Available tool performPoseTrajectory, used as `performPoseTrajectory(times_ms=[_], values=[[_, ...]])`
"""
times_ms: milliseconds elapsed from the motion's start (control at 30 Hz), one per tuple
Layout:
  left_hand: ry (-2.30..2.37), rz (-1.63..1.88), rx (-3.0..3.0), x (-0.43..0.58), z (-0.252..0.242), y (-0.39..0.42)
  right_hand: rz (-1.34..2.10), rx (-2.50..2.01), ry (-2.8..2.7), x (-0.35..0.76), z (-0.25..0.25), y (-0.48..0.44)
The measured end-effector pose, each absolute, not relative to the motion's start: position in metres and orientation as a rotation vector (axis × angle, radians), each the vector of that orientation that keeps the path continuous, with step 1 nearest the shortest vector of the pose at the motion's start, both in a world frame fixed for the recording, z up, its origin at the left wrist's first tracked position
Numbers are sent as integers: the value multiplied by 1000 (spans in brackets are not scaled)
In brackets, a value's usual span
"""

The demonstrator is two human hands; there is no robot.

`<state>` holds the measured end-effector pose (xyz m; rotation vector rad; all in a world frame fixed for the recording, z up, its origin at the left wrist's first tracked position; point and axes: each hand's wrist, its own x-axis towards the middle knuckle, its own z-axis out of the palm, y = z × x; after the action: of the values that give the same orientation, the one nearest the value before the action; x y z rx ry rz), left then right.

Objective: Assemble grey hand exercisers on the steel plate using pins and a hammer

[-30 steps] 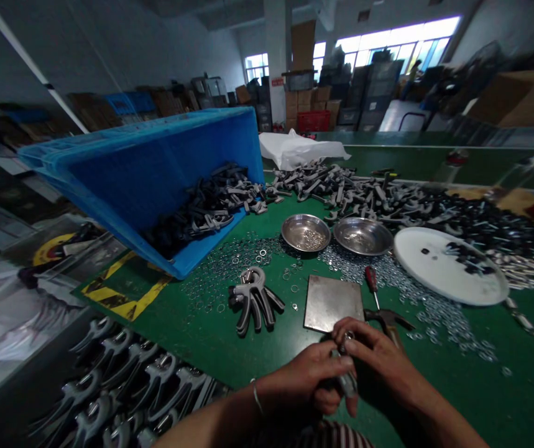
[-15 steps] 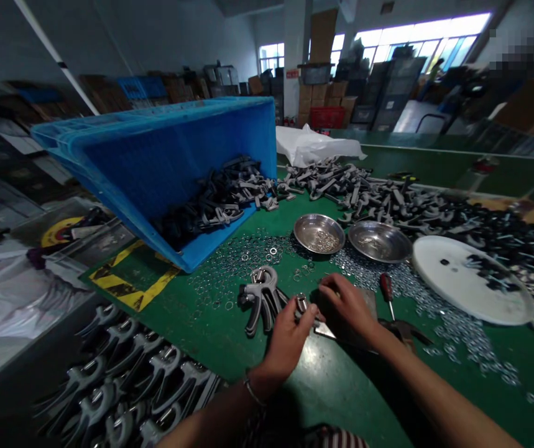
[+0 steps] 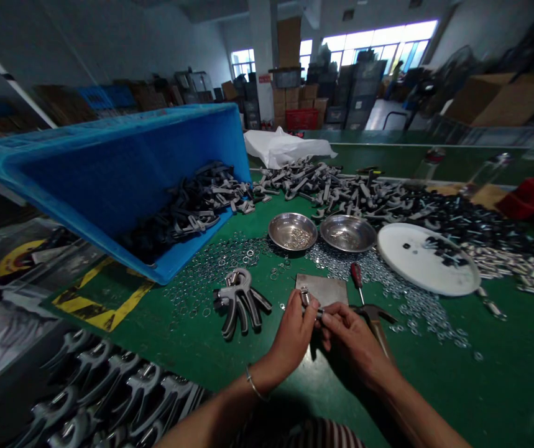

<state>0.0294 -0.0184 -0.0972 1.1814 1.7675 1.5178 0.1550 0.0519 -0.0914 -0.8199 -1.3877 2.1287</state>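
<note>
My left hand (image 3: 292, 331) is closed around a small part with a metal spring (image 3: 304, 296) at its top. Beside it, my right hand (image 3: 353, 336) pinches the dark end of the same part, and the fingertips of both hands nearly meet. Behind them lies a flat metal plate (image 3: 322, 290). Left of my hands, assembled grey and black hand grips (image 3: 240, 302) rest on the green table (image 3: 192, 348). A hammer (image 3: 377, 323) lies just beyond my right hand, next to a red-handled screwdriver (image 3: 358, 281).
Two steel bowls (image 3: 292, 231) (image 3: 348, 233) stand behind the plate, with a white round tray (image 3: 428, 258) to their right. A tilted blue crate (image 3: 122, 155) holds grey parts. Loose washers (image 3: 383, 283) and a heap of grey handles (image 3: 341, 190) cover parts of the table.
The view has turned to the right. My right hand has come from above the metal plate down to the part in my left hand, uncovering the plate.
</note>
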Motion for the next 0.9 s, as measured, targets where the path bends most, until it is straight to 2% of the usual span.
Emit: performPoseTrajectory(times_ms=[67, 167, 267, 400, 467, 533, 667, 767, 900], values=[[1734, 1522, 1139, 34, -87, -20, 1712, -811, -1713, 165, -91, 52], [1653, 1486, 1119, 40, -72, -25, 1039, -521, -2065, 177, -91, 53], [1641, 1439, 1115, 41, -68, -28, 649, -307, -2254, 181, -94, 55], [1704, 1416, 1097, 34, -81, -20, 607, -419, -2542, 198, -104, 74], [1717, 1410, 1117, 28, -87, -12, 621, -664, -2584, 226, -111, 103], [1735, 1403, 1130, 23, -91, -5, 469, -1085, -2407, 269, -117, 146], [1726, 1352, 1062, 24, -97, 7, 141, -1607, -2047, 366, -116, 248], [1655, 1287, 999, 35, -101, 16, 39, -1772, -1977, 404, -109, 309], [1623, 1285, 893, 50, -104, 29, 22, -1743, -2151, 388, -106, 362]])
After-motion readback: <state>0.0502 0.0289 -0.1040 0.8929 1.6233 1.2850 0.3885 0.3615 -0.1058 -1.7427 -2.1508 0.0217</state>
